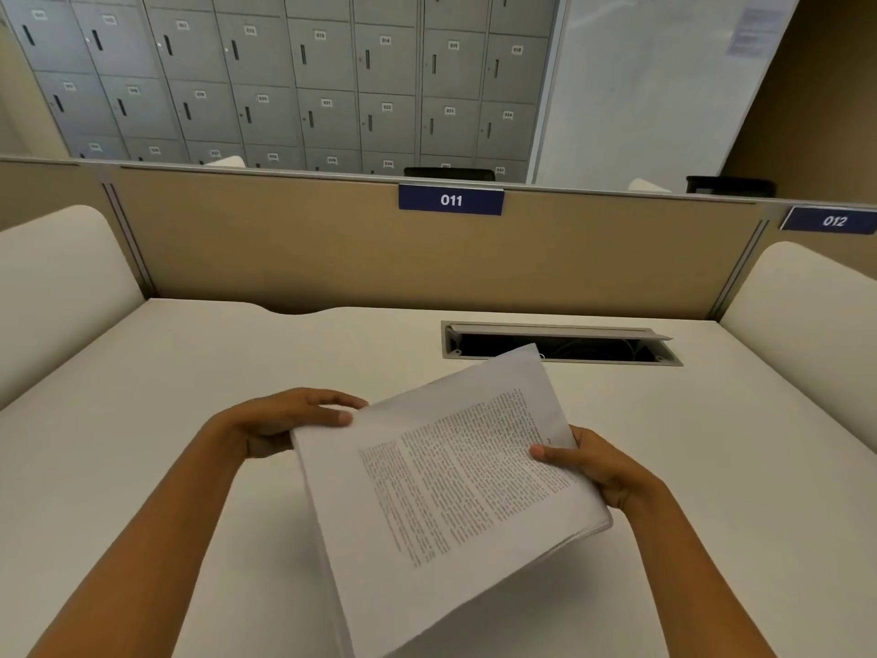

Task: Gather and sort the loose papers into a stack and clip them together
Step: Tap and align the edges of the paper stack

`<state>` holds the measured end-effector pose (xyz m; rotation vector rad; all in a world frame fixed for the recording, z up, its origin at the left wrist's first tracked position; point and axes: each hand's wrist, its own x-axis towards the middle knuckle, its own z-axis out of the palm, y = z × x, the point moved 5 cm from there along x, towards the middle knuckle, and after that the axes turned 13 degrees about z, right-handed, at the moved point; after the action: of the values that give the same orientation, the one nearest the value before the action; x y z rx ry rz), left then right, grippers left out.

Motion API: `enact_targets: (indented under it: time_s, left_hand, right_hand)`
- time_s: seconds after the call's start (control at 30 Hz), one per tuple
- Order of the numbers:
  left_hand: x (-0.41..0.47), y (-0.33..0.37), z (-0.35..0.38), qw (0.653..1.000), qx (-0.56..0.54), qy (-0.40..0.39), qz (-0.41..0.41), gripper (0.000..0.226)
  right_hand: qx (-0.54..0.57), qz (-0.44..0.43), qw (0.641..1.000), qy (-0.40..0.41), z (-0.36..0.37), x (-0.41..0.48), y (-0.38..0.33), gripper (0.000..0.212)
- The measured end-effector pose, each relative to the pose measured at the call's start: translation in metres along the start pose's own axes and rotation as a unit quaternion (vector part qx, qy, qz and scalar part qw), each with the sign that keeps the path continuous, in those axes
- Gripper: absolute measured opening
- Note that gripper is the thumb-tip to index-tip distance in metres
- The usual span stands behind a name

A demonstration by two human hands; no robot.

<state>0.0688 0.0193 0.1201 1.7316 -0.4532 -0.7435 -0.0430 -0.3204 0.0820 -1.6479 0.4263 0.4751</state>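
Stack (455, 482): tilting between both hands, skewed.
Right hand (602, 472): gripping its right edge, thumb on top.
Left hand (280, 420): straight fingers touching its far-left corner.

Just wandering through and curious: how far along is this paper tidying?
Gathering looks done: the sheets form one stack of papers, with no loose ones seen on the desk. In hand: the right hand grips one edge and the left hand touches the opposite corner, apparently squaring it. Left: clipping; no clip is visible.
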Motion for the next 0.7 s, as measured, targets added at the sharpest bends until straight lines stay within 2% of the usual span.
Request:
enact_targets:
  time_s: [0.1, 0.17, 0.23, 0.27, 0.4, 0.47, 0.53, 0.63, 0.7]
  left_hand:
    - [0.004, -0.015, -0.006, 0.989, -0.099, 0.113, 0.009, 0.048]
    - [0.007, -0.032, 0.004, 0.968, -0.188, 0.163, -0.007, 0.043]
    - [0.008, -0.049, 0.022, 0.958, -0.231, 0.164, -0.050, 0.039]
    - [0.008, -0.056, 0.031, 0.957, -0.232, 0.156, -0.073, 0.037]
    - [0.005, -0.069, 0.044, 0.958, -0.221, 0.150, -0.104, 0.035]
    - [0.006, -0.062, 0.042, 0.964, -0.200, 0.163, -0.060, 0.039]
    - [0.009, -0.047, 0.037, 0.962, -0.180, 0.201, 0.035, 0.040]
    - [0.007, -0.012, 0.037, 0.939, -0.148, 0.246, 0.188, 0.039]
    - [0.005, 0.000, 0.040, 0.929, -0.131, 0.261, 0.229, 0.036]
  right_hand:
    - [0.049, -0.006, 0.999, 0.012, 0.001, 0.001, 0.008, 0.087]
    - [0.078, 0.003, 0.997, 0.021, 0.008, 0.005, 0.011, 0.069]
    - [0.111, 0.018, 0.993, 0.041, 0.015, 0.009, 0.015, 0.044]
    - [0.121, 0.029, 0.991, 0.053, 0.017, 0.010, 0.018, 0.039]
    - [0.107, 0.062, 0.990, 0.075, 0.020, 0.012, 0.029, 0.043]
    - [0.089, 0.033, 0.991, 0.092, 0.019, 0.007, 0.025, 0.043]
    - [0.090, -0.040, 0.987, 0.125, 0.017, 0.001, 0.011, 0.041]
    - [0.132, -0.140, 0.964, 0.182, 0.017, -0.008, -0.012, 0.040]
    - [0.132, -0.167, 0.954, 0.210, 0.018, -0.010, -0.021, 0.035]
